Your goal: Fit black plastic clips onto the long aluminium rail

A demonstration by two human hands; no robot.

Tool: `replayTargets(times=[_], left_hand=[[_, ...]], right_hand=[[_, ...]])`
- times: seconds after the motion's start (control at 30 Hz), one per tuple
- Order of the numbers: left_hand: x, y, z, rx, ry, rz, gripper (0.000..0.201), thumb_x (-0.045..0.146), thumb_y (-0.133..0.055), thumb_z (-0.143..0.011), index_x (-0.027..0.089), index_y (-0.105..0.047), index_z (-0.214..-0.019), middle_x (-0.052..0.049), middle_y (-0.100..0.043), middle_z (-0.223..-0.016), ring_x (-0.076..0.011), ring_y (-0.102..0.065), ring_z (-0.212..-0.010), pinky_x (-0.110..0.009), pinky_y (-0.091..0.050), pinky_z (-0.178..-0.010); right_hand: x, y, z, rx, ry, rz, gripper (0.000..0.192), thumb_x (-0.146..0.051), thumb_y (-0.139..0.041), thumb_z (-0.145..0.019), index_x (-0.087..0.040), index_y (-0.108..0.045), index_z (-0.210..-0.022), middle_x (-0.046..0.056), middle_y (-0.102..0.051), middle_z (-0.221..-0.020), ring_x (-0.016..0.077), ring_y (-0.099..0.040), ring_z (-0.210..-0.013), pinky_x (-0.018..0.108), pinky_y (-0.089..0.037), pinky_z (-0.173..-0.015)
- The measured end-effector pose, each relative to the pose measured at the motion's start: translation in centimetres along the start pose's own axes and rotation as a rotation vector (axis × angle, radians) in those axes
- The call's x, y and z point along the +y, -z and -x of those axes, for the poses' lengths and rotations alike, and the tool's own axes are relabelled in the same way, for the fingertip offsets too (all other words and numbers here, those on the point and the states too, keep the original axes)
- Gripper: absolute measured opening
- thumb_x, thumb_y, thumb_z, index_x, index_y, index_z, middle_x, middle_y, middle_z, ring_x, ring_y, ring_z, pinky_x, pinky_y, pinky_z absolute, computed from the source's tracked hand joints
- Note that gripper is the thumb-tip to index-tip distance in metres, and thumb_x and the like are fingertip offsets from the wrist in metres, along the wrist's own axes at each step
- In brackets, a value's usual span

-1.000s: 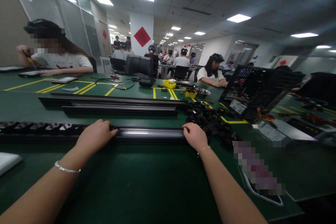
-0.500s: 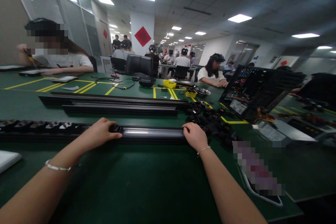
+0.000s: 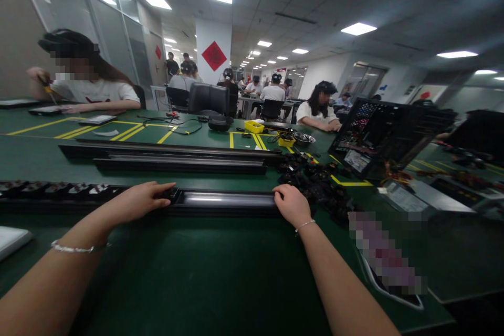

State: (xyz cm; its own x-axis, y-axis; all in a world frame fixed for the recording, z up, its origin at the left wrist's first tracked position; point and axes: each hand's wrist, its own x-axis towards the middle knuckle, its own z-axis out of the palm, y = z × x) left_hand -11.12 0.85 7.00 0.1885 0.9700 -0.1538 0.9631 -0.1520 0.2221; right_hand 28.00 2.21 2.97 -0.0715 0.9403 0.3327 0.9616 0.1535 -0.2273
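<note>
A long black rail (image 3: pixel 228 210) with a shiny grey channel lies across the table before me. My right hand (image 3: pixel 293 206) has its fingers curled over the rail near its right end. My left hand (image 3: pixel 144 200) rests along the rail further left, index finger stretched out and thumb apart from it. Those fingertips are beside a small black block (image 3: pixel 175 196) set in the channel. Left of that hand, several black parts with pale tops (image 3: pixel 76 189) sit in a row in the rail; my hand and wrist hide some of the rail.
Two more black rails (image 3: pixel 181 164) lie behind. A heap of small black parts (image 3: pixel 323 184) is at right, near an open computer case (image 3: pixel 374 136) and a pixelated flat object (image 3: pixel 388 257). A white object (image 3: pixel 13 241) is at left. Co-workers sit across the table.
My left hand has slid a little to the left, its thumb drawing back from the black block and its index finger straightening. The block and my right hand look unmoved.
</note>
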Motion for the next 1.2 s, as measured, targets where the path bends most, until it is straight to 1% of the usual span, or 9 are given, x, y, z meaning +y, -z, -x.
replayTargets(times=[0.2, 0.33, 0.43, 0.57, 0.73, 0.83, 0.97, 1.2], left_hand=[[-0.4, -0.5, -0.1, 0.033, -0.046, 0.035, 0.06, 0.047, -0.038, -0.082, 0.021, -0.038, -0.136, -0.011, -0.054, -0.113, -0.0246, -0.055, -0.095, -0.034, -0.04, -0.083], [-0.8, -1.1, -0.5, 0.051, -0.101, 0.074, 0.062, 0.05, -0.036, -0.081, 0.022, -0.037, -0.136, -0.01, -0.056, -0.112, -0.0242, -0.056, -0.095, -0.034, -0.041, -0.085], [-1.0, -1.3, -0.7, 0.082, -0.118, 0.097, 0.064, 0.053, -0.036, -0.079, 0.023, -0.039, -0.135, -0.009, -0.057, -0.11, -0.0242, -0.056, -0.094, -0.033, -0.042, -0.084], [-0.8, -1.3, -0.6, 0.103, -0.1, 0.097, 0.062, 0.051, -0.037, -0.078, 0.023, -0.043, -0.133, -0.008, -0.057, -0.107, -0.0227, -0.058, -0.088, -0.032, -0.043, -0.082], [-0.2, -1.1, -0.5, 0.132, -0.069, 0.07, 0.059, 0.046, -0.04, -0.076, 0.021, -0.048, -0.129, -0.008, -0.057, -0.105, -0.0226, -0.058, -0.088, -0.031, -0.043, -0.081], [0.0, -1.4, -0.7, 0.152, -0.091, 0.068, 0.057, 0.044, -0.04, -0.077, 0.021, -0.05, -0.128, -0.008, -0.058, -0.101, -0.0223, -0.058, -0.087, -0.031, -0.043, -0.08], [0.1, -1.9, -1.0, 0.15, -0.096, 0.076, 0.056, 0.043, -0.039, -0.078, 0.021, -0.05, -0.128, -0.008, -0.057, -0.1, -0.0211, -0.057, -0.083, -0.031, -0.044, -0.077], [0.6, -2.6, -1.4, 0.185, -0.101, 0.122, 0.055, 0.042, -0.042, -0.077, 0.021, -0.051, -0.127, -0.007, -0.055, -0.102, -0.02, -0.056, -0.085, -0.03, -0.043, -0.081]], right_hand=[[-0.1, 0.1, 0.0, -0.008, -0.005, 0.008, 0.028, -0.023, -0.04, -0.084, -0.022, -0.067, -0.093, 0.002, -0.065, -0.103, 0.0154, -0.053, -0.098, 0.026, -0.037, -0.087], [-0.1, 0.1, 0.1, -0.004, -0.005, -0.001, 0.028, -0.023, -0.04, -0.084, -0.022, -0.066, -0.093, 0.002, -0.065, -0.102, 0.0155, -0.053, -0.098, 0.026, -0.037, -0.085], [-0.2, 0.2, 0.1, -0.007, -0.009, -0.006, 0.027, -0.023, -0.04, -0.084, -0.022, -0.066, -0.092, 0.001, -0.065, -0.102, 0.0157, -0.053, -0.098, 0.025, -0.037, -0.085], [-0.2, 0.3, 0.0, -0.022, -0.016, -0.001, 0.027, -0.022, -0.04, -0.084, -0.022, -0.066, -0.093, 0.002, -0.065, -0.103, 0.0157, -0.053, -0.098, 0.026, -0.037, -0.086], [-0.1, 0.2, 0.0, -0.012, -0.001, -0.005, 0.027, -0.023, -0.041, -0.084, -0.022, -0.066, -0.092, 0.002, -0.065, -0.102, 0.0159, -0.053, -0.099, 0.025, -0.037, -0.086], [-0.1, 0.0, 0.0, 0.001, 0.016, -0.002, 0.027, -0.023, -0.041, -0.084, -0.021, -0.066, -0.092, 0.002, -0.065, -0.102, 0.016, -0.053, -0.098, 0.026, -0.036, -0.087], [0.0, 0.0, 0.0, 0.005, 0.019, 0.002, 0.027, -0.023, -0.041, -0.084, -0.021, -0.066, -0.092, 0.002, -0.065, -0.102, 0.016, -0.053, -0.099, 0.026, -0.037, -0.087], [-0.1, 0.1, 0.0, -0.006, 0.008, -0.002, 0.027, -0.023, -0.041, -0.084, -0.022, -0.066, -0.093, 0.002, -0.065, -0.103, 0.0158, -0.053, -0.099, 0.026, -0.037, -0.087]])
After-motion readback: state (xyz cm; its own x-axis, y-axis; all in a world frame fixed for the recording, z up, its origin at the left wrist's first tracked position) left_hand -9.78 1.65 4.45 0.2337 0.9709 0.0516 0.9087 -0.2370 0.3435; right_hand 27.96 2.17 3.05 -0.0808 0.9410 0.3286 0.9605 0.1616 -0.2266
